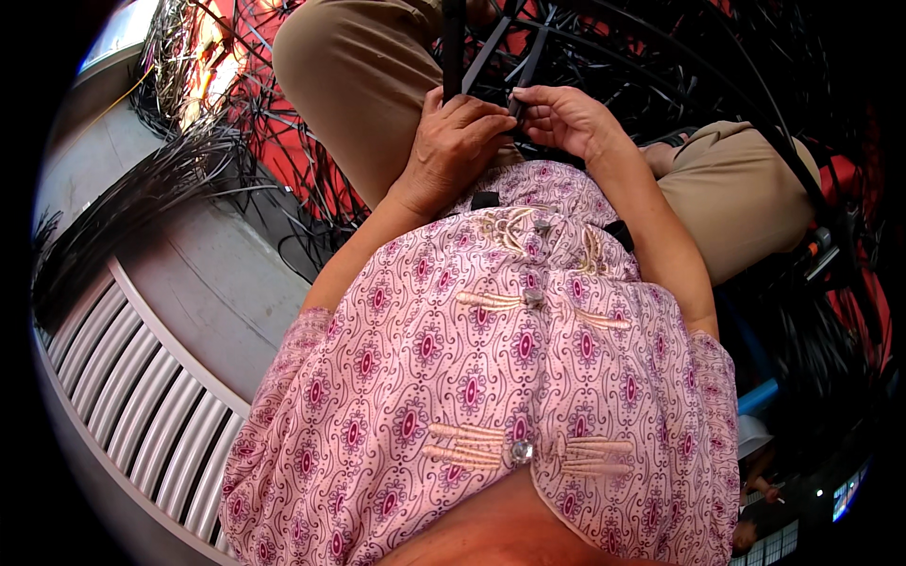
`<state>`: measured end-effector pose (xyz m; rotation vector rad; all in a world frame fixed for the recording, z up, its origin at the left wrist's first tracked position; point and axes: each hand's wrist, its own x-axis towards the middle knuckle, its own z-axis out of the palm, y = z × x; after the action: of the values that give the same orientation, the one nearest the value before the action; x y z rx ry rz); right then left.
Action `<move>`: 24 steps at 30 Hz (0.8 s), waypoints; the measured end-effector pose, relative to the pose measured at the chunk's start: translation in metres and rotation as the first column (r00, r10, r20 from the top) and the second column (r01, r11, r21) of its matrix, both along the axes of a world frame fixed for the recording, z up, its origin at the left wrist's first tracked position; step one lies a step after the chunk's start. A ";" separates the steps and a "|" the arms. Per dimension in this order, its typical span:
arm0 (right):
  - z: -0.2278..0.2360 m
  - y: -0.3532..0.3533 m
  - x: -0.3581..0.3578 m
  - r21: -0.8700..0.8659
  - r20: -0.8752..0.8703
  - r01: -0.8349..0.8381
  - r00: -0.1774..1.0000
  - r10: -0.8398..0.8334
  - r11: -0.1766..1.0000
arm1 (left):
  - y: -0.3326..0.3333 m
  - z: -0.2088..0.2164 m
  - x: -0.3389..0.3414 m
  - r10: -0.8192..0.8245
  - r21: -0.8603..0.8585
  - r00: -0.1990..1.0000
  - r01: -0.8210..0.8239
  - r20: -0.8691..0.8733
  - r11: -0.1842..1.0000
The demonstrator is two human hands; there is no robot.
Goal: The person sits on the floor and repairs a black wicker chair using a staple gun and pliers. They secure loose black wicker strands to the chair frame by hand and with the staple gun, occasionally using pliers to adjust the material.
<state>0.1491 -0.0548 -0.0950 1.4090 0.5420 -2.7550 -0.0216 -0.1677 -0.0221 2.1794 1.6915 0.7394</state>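
Above my lap, my left hand (pixel 455 141) is closed, its fingers bent around the lower end of an upright flat black strip (pixel 454 52). Close beside it on the right, my right hand (pixel 569 123) pinches a narrower black strip (pixel 534 58) between thumb and forefinger, with the other fingers curled. The two hands nearly meet at the fingertips. Beyond them, crossing black strips form an open lattice (pixel 491 42) that runs out of view at the top. My fingers hide where the strips end.
My bent knees in tan trousers (pixel 354 85) flank the hands. Loose black strips lie over a red cloth (pixel 283 141). At left, a bundle of thin black strips (pixel 142 193) rests across a grey surface (pixel 212 283), near a slatted metal rack (pixel 142 406). A blue tube (pixel 758 396) lies at right.
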 end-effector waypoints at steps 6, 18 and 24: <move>-0.003 -0.001 -0.002 -0.002 0.045 0.074 0.996 -0.074 0.997 | 0.000 0.000 0.000 0.002 -0.013 1.000 -0.002 0.007 1.000; -0.009 0.002 -0.003 0.006 0.040 0.058 0.997 -0.058 0.998 | -0.001 0.003 0.001 0.000 -0.004 0.999 0.000 -0.037 1.000; -0.013 0.003 -0.005 -0.027 0.032 0.054 0.998 -0.053 0.998 | -0.002 0.004 0.002 -0.003 -0.008 0.996 0.002 -0.091 1.000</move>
<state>0.1439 -0.0518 -0.1083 1.4799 0.4692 -2.7644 -0.0193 -0.1700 -0.0183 2.2413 1.7319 0.6412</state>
